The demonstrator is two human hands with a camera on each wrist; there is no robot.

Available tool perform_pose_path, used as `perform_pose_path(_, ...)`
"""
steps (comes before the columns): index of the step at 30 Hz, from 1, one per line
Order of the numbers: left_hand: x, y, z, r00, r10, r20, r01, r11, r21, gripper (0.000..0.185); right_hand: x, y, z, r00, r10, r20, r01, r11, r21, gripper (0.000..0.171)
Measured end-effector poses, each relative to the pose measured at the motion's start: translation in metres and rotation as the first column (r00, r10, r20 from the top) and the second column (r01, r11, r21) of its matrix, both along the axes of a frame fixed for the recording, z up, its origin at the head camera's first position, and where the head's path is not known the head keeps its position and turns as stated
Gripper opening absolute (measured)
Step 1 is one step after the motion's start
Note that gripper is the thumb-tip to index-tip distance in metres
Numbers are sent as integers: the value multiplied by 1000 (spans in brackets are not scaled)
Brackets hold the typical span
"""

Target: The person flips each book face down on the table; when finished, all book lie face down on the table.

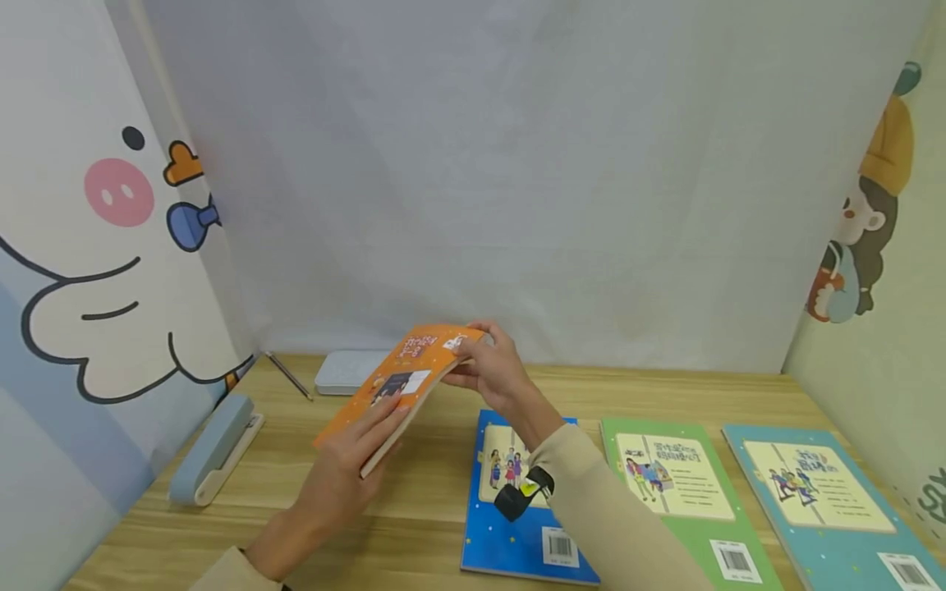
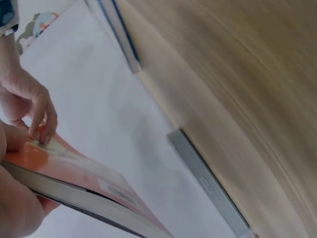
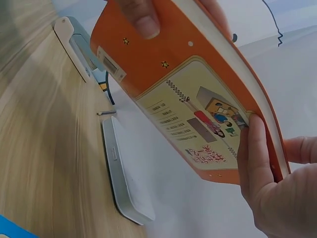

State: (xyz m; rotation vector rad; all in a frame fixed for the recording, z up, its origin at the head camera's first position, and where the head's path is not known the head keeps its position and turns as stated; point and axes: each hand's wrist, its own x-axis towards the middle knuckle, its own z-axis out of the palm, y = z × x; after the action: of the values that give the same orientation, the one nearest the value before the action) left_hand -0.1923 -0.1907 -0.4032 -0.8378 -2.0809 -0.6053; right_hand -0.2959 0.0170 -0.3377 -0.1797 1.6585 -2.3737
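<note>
An orange book (image 1: 402, 373) is held tilted above the wooden table (image 1: 414, 525), cover up. My left hand (image 1: 369, 435) grips its near lower edge, fingers flat on the cover and thumb underneath. My right hand (image 1: 476, 357) pinches the far upper corner. In the right wrist view the underside of the orange book (image 3: 188, 99) shows a cream picture panel, with my right hand's fingers (image 3: 257, 163) curled over its edge. The left wrist view shows the orange book (image 2: 74, 173) edge-on, with my right hand (image 2: 34, 109) at its top.
Three books lie flat in a row on the right: blue (image 1: 517, 525), green (image 1: 680, 492) and teal (image 1: 820, 492). A grey case (image 1: 347, 371) and a pen (image 1: 288, 376) lie at the back. A blue-and-white device (image 1: 214, 447) lies at the left by the cartoon wall panel.
</note>
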Motion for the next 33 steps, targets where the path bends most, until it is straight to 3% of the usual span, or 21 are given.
perform_pose_path(3, 1, 2, 5, 999, -23, 31, 20, 997, 70, 38, 1, 1, 2, 1000, -1, 2, 1, 1000, -5, 45)
perform_pose_path(7, 3, 4, 12, 998, -35, 53, 27, 989, 147, 67, 3, 3, 3, 1000, 7, -1, -7, 1000, -10, 48)
perform_pose_path(13, 4, 8, 18, 999, -33, 14, 29, 971, 236, 60, 3, 2, 5, 1000, 15, -21, -15, 1000, -3, 46)
perform_pose_path(17, 5, 12, 22, 997, -72, 36, 57, 945, 321, 50, 1, 3, 7, 998, 26, -58, -26, 1000, 9, 41)
perform_pose_path(21, 7, 15, 29, 990, -116, 87, 75, 925, 372, 43, 0, 5, 7, 997, 33, -76, -31, 999, 19, 36)
perform_pose_path(26, 13, 16, 37, 958, -133, 254, 11, 902, 431, 38, -1, 7, 6, 996, 42, -79, -40, 999, 21, 30)
perform_pose_path(29, 16, 14, 39, 936, -124, 330, -44, 888, 457, 37, 0, 8, 5, 996, 58, -68, -56, 998, 28, 35)
perform_pose_path(33, 16, 11, 40, 925, -109, 364, -77, 884, 461, 38, 1, 9, 4, 994, 84, -68, -81, 995, 52, 51)
